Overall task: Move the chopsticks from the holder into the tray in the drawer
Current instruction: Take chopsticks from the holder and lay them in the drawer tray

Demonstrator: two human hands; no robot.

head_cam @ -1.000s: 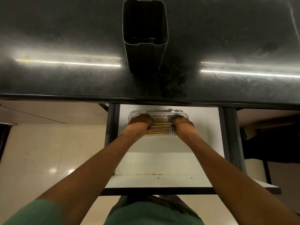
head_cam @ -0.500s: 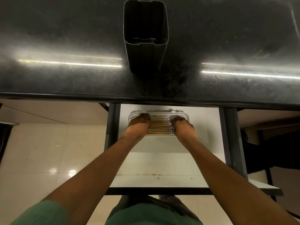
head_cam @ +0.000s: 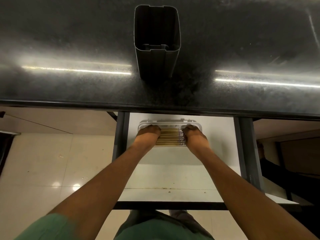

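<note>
Several wooden chopsticks [head_cam: 168, 138] lie side by side in a white tray [head_cam: 170, 123] at the back of the open white drawer [head_cam: 173, 175]. My left hand [head_cam: 147, 135] rests on their left ends and my right hand [head_cam: 194, 135] on their patterned right ends, fingers curled down over them. Both ends of the bundle are hidden under my hands. The dark rectangular holder [head_cam: 156, 42] stands on the black countertop [head_cam: 69, 49] above, with nothing visible inside it.
The countertop edge overhangs the back of the drawer and the tray's far rim. Grey drawer rails [head_cam: 245, 149] run along both sides. Glossy tiled floor [head_cam: 43, 161] lies to the left. A dark cabinet opening is at the right.
Both hands have shifted slightly toward the back of the tray along the chopsticks. The chopsticks stay in the tray.
</note>
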